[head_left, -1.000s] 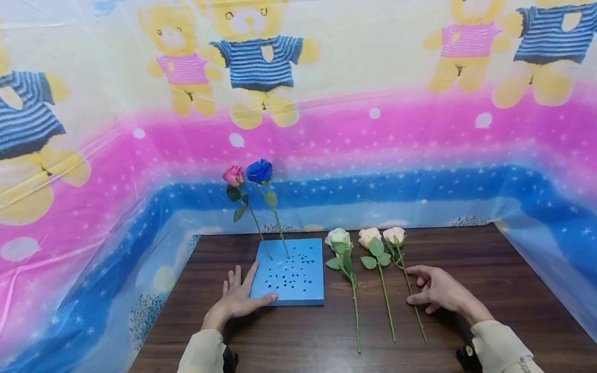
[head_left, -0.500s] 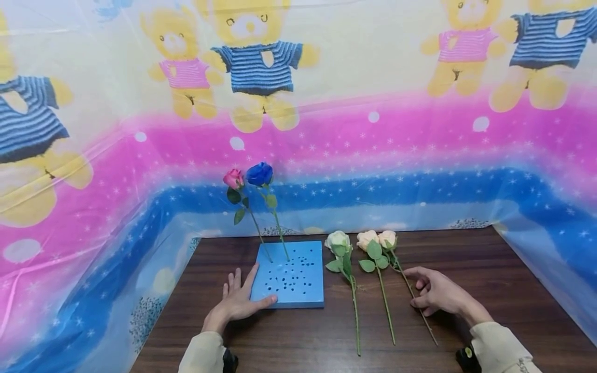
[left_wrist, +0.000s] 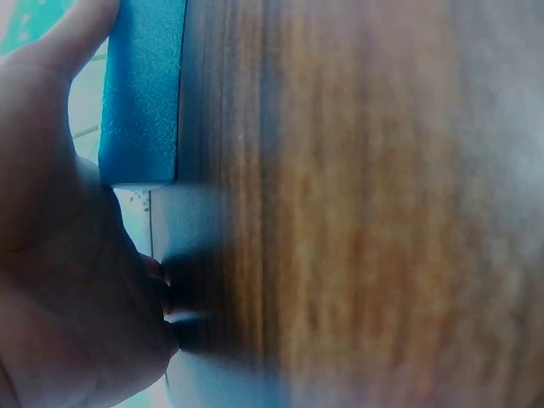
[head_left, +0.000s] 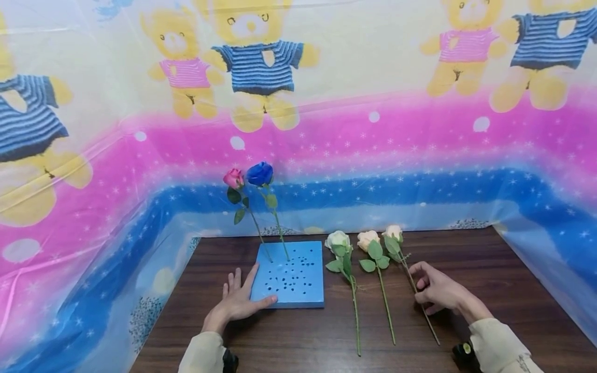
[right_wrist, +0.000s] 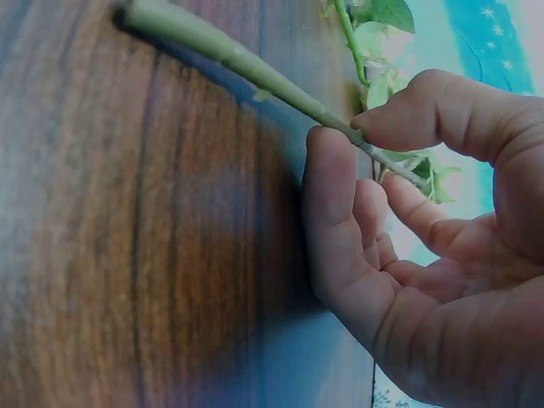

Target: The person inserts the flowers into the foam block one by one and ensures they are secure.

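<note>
In the head view, my left hand rests at the left front corner of a blue foam block dotted with holes. Its fingers are spread, and the thumb touches the block's front edge. Upright in the block stand a pink rose and a blue rose, both leaning left. My right hand pinches the stem of the rightmost cream rose between thumb and fingers. That stem also crosses the fingertips in the right wrist view.
A whitish-green rose and a peach rose lie side by side on the dark wooden table, between the block and my right hand. A printed teddy-bear curtain hangs behind and at both sides.
The cream rose's head swung left toward the peach rose, then back right and apart from it. Its stem's lower end shifted right. My left hand and the block stayed put.
</note>
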A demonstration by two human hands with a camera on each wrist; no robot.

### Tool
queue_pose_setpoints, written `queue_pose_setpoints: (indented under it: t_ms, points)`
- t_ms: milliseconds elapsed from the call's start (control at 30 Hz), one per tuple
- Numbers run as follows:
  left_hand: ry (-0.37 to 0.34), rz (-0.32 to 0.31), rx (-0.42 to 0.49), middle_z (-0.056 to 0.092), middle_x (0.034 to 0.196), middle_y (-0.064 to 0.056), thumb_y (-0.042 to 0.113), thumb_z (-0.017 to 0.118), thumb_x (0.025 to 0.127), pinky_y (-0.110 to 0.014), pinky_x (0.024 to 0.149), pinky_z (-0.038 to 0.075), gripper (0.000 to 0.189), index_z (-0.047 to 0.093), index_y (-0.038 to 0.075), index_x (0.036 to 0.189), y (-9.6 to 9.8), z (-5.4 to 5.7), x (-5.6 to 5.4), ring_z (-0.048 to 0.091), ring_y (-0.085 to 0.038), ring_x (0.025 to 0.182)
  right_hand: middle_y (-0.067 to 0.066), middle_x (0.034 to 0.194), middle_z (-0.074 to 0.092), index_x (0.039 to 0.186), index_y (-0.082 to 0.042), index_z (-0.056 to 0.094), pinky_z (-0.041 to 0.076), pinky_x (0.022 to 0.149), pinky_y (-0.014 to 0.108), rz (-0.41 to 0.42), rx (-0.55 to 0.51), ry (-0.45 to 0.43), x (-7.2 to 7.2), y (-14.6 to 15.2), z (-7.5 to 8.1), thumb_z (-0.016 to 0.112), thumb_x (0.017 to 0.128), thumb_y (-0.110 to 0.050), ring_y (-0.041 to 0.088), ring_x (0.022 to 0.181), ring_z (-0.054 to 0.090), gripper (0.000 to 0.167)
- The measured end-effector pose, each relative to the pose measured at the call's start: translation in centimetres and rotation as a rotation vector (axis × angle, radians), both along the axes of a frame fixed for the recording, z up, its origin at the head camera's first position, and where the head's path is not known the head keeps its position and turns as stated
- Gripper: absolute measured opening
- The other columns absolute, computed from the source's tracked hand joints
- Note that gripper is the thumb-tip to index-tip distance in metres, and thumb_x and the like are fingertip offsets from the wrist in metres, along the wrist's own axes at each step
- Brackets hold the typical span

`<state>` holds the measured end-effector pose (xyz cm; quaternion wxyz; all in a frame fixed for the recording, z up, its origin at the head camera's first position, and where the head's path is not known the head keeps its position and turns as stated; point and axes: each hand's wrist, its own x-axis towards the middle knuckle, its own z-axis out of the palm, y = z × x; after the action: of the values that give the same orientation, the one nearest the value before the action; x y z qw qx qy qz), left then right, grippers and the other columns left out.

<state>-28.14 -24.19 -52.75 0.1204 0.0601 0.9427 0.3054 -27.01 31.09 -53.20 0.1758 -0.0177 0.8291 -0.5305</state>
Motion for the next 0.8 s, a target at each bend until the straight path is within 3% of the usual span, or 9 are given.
queue_pose_setpoints:
  t_ms: [333,633,800]
  points:
    - [0.001,-0.005,-0.002,-0.010,0.180,-0.039,0.075,0.076,0.093,-0.079,0.130,-0.003,0.122,0.010,0.022,0.182,0.1,0.0,0.0,-0.015,-0.061,0.165,0.014,0.105,0.049,0.158,-0.007,0.033,0.064,0.068,0.052,-0.038,-0.066,0.034,0.4,0.0,1.5,0.070,0.099,0.007,0.030,0.084,0.060,0.071]
    - [-0.005,-0.004,0.006,-0.012,0.179,-0.038,0.075,0.076,0.093,-0.079,0.129,-0.005,0.122,0.009,0.022,0.182,-0.1,-0.3,-0.2,-0.017,-0.061,0.165,0.015,0.106,0.050,0.160,-0.013,0.030,0.063,0.065,0.051,-0.037,-0.046,0.239,-0.3,0.1,4.0,0.065,0.099,0.009,0.024,0.081,0.056,0.074]
    - [0.001,-0.007,-0.001,-0.012,0.179,-0.038,0.075,0.075,0.093,-0.080,0.129,-0.005,0.123,0.009,0.022,0.182,-0.1,-0.4,-0.3,-0.017,-0.061,0.165,0.018,0.107,0.049,0.161,-0.014,0.029,0.062,0.064,0.049,-0.050,-0.066,0.311,-0.5,0.0,4.8,0.064,0.099,0.010,0.022,0.079,0.056,0.074]
